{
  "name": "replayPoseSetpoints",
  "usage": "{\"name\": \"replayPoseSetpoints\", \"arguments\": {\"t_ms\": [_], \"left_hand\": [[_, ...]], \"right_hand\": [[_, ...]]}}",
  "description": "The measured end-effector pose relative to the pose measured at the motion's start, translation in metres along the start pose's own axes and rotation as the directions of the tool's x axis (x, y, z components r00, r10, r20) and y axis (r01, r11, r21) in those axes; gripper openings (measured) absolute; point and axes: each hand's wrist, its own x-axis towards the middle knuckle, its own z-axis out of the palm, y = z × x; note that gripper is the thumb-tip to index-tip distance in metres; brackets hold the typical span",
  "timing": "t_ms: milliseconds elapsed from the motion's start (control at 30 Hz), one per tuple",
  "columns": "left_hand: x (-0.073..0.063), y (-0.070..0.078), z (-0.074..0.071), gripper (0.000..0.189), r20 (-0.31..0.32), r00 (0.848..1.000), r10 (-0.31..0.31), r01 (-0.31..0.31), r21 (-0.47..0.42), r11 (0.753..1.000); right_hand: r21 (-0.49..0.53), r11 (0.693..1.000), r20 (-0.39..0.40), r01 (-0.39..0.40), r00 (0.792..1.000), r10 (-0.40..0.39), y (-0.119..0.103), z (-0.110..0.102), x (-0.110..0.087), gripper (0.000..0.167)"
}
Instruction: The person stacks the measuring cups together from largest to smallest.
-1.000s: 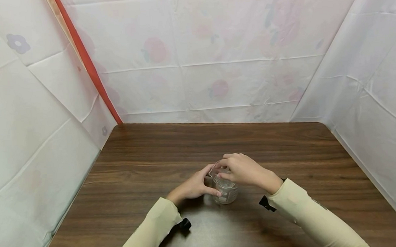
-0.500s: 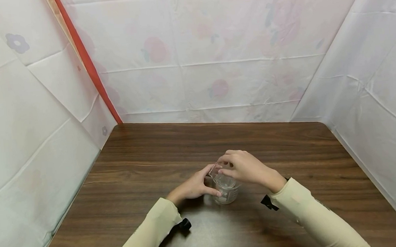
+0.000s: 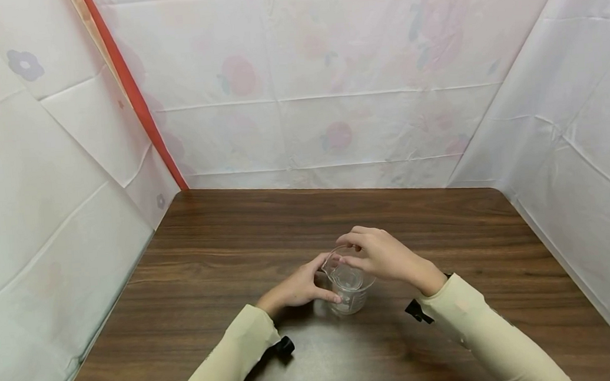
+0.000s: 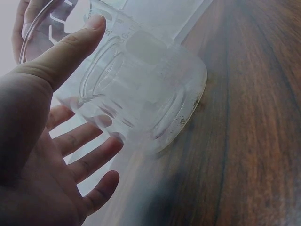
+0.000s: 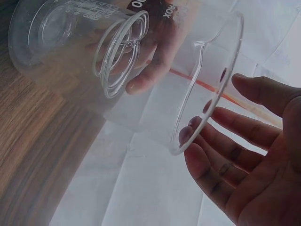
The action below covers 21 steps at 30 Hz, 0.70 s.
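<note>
A large clear glass beaker [image 3: 351, 304] with printed markings stands upright on the table. Nested inside it is a smaller glass beaker [image 5: 115, 61], whose spouted rim sits well below the outer one; whether a further beaker lies within is hard to tell through the glass. My left hand [image 3: 300, 286] holds the large beaker from the left, the thumb on its near side and the fingers round the far side. Over the opening on the right hovers my right hand [image 3: 381, 257], fingers loosely bent at the rim, with nothing held between them. Contact with the rim is unclear.
The brown wood-grain table [image 3: 223, 231] is bounded by white patterned cloth [image 3: 286, 68] at the back and both sides. A red strip [image 3: 133, 90] runs down the back left corner. Black wrist cameras [image 3: 284, 346] sit below both hands.
My right hand has drawn up and to the right, out of the large beaker's mouth, its fingers leaving the smaller beaker inside. My left hand has stayed in place.
</note>
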Motion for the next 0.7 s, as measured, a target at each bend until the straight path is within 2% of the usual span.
{"name": "replayPoseSetpoints", "arguments": {"t_ms": [200, 500, 700], "left_hand": [[-0.001, -0.001, 0.0, 0.082, -0.002, 1.0, -0.012, 0.012, 0.003, 1.0], [0.001, -0.002, 0.001, 0.079, -0.007, 1.0, 0.012, -0.012, 0.004, 1.0], [0.001, -0.002, 0.001, 0.079, -0.011, 1.0, 0.007, -0.007, -0.013, 1.0]], "right_hand": [[0.0, 0.999, -0.005, -0.034, 0.999, 0.034, 0.003, 0.001, -0.003, 0.033], [0.048, 0.996, -0.026, -0.074, 0.997, 0.075, 0.009, -0.002, -0.01, 0.038], [0.072, 0.991, -0.027, -0.113, 0.993, 0.115, 0.01, -0.002, -0.014, 0.041]]}}
